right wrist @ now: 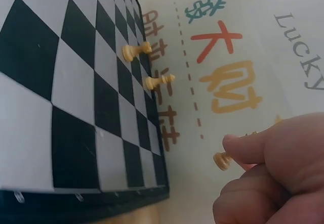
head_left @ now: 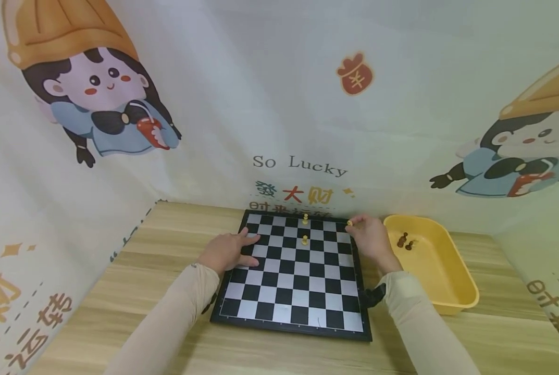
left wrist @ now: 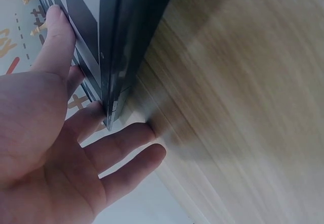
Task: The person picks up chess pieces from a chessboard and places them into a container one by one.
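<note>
A black-and-white chessboard (head_left: 290,297) lies on the wooden table. My left hand (head_left: 227,251) rests at its left edge with fingers spread; in the left wrist view the thumb of that hand (left wrist: 55,133) is over the squares and other fingers are beside the board's side. Near the far right corner, my right hand (head_left: 372,239) pinches a cream chess piece (right wrist: 221,161) between thumb and fingers, above the board's level; its upper part is mostly hidden. Two cream chess pieces stand upright on the board: one chess piece (head_left: 305,219) in the far row, another chess piece (head_left: 305,240) nearer.
A yellow plastic basin (head_left: 452,271) stands right of the board, holding dark brown chess pieces (head_left: 402,240) and a pale one (head_left: 414,243). Behind the table hangs a printed white cloth (head_left: 241,104). The wooden tabletop (head_left: 166,245) extends to the left.
</note>
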Available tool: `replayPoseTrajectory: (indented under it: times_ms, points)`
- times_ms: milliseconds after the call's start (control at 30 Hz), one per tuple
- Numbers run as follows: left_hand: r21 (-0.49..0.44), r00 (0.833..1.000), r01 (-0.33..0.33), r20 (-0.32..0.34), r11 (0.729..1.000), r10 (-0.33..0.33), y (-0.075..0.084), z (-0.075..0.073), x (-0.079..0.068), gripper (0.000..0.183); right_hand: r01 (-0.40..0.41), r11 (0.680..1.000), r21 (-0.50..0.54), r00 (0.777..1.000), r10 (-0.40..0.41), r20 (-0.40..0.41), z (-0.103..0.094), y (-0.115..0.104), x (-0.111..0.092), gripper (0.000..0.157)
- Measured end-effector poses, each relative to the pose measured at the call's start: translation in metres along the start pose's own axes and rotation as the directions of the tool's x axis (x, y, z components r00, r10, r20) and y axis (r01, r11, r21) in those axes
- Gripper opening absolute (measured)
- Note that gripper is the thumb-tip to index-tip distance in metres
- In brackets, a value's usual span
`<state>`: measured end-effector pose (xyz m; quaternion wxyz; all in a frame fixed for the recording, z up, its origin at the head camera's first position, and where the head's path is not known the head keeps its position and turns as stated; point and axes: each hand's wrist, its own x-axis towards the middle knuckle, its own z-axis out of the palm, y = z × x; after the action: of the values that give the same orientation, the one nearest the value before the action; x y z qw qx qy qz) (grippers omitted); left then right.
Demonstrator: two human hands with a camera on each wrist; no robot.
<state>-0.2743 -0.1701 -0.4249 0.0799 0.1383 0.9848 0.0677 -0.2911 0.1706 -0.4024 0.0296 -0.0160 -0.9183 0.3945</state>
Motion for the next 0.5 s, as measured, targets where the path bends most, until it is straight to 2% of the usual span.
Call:
replayPoseTrajectory:
  times_ms: [167, 300, 400, 500]
  points:
    - [-0.009, 1.000, 0.004, -0.002, 1.000, -0.004, -0.001, 0.002, 0.000, 0.077, 0.022, 0.999, -0.035, 1.000, -0.021, 0.013, -0.013, 0.003, -0.001, 0.030]
    - [-0.010, 1.000, 0.003, -0.009, 1.000, -0.003, -0.001, 0.003, 0.000, 0.077, -0.026, 0.998, 0.058, 0.995, 0.020, 0.101, -0.026, 0.008, 0.002, 0.034]
    - [-0.006, 1.000, -0.001, -0.013, 1.000, 0.001, -0.001, 0.002, 0.000, 0.076, -0.068, 0.986, 0.155, 0.984, 0.041, 0.173, -0.037, 0.012, 0.004, 0.038]
    - [-0.009, 1.000, -0.002, -0.018, 1.000, 0.002, 0.000, 0.001, -0.001, 0.077, -0.083, 0.974, 0.209, 0.975, 0.036, 0.219, -0.049, 0.017, 0.007, 0.043]
